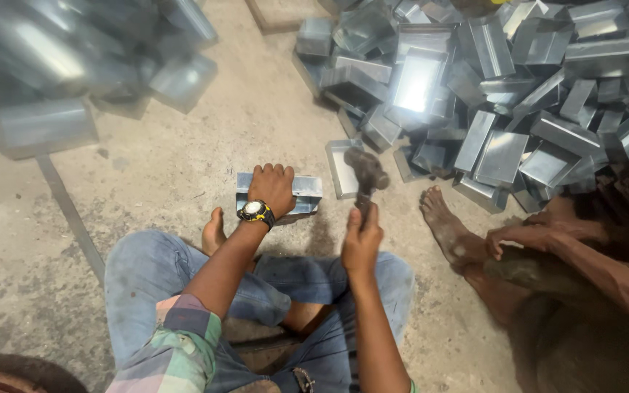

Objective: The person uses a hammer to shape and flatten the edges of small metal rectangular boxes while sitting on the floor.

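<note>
Left hand (274, 188) first: its fingers (277, 172) lie spread and flat, pressing down on top of a small sheet-metal box (307, 191) that sits on the concrete floor (183, 160) just ahead of the person's bare foot (214, 231). A wristwatch (255, 212) with a yellow and black case shows on that wrist. Over to the right hand (362, 244): fingers wrapped tight around the handle of a hammer (366, 177), whose head is raised, blurred, just right of the box. Beside the hammer head an open metal tray (342, 171) lies on the floor; nothing shows inside it. Beyond, upper right, a big heap of metal boxes (504, 87), tumbled at all angles, many open and hollow. Another blurred stack (74, 58) sits upper left. At the right edge, a second person's foot (445, 222) and hand (522, 236) rest near the heap.
</note>
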